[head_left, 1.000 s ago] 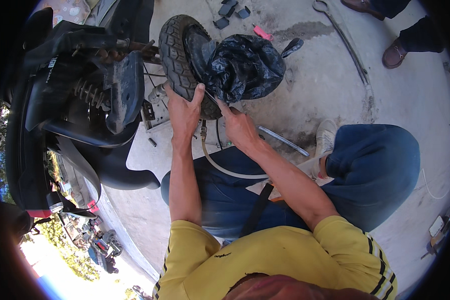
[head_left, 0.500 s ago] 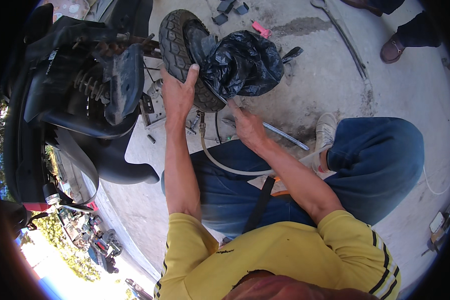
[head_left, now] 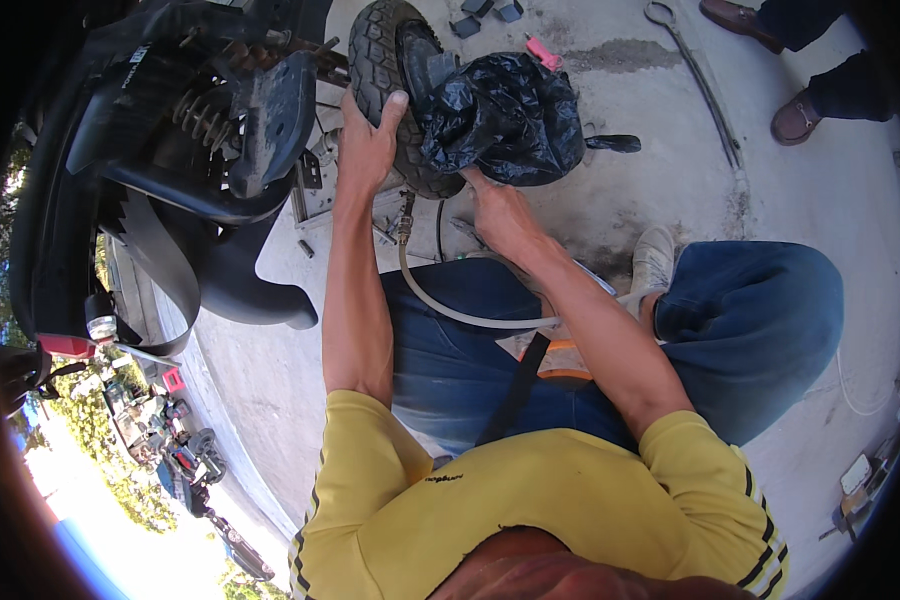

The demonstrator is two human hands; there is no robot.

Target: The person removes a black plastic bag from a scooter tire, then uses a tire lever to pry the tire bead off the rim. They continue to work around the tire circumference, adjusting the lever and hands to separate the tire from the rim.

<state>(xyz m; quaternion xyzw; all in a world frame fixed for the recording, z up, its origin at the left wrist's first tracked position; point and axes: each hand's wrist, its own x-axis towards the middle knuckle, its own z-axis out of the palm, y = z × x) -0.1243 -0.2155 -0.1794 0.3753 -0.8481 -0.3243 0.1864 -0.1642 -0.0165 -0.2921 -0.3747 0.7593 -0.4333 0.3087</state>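
Note:
A small scooter wheel with a knobbly black tyre (head_left: 378, 70) stands at upper centre. My left hand (head_left: 368, 145) grips its tread, thumb over the near side. A crumpled black plastic bag (head_left: 515, 118) covers part of the wheel's right side. My right hand (head_left: 510, 220) is closed low by the wheel, fingertips hidden under the bag's edge. It seems to hold a metal tyre lever (head_left: 600, 282), mostly concealed by my hand and forearm. Below the tyre, a pale hose (head_left: 440, 312) with a brass-coloured fitting (head_left: 406, 215) curves across my leg.
The dark scooter (head_left: 205, 180) fills the left side. A long metal wrench (head_left: 705, 90), a pink object (head_left: 542, 53) and grey blocks (head_left: 480, 12) lie on the concrete. Another person's shoes (head_left: 797, 118) are at upper right. A metal frame (head_left: 315, 222) sits beneath the wheel.
The view has shifted, so the wheel and scooter appear farther up and right. My right hand has moved up closer to the bag, and less of the lever shows. My left hand keeps its grip.

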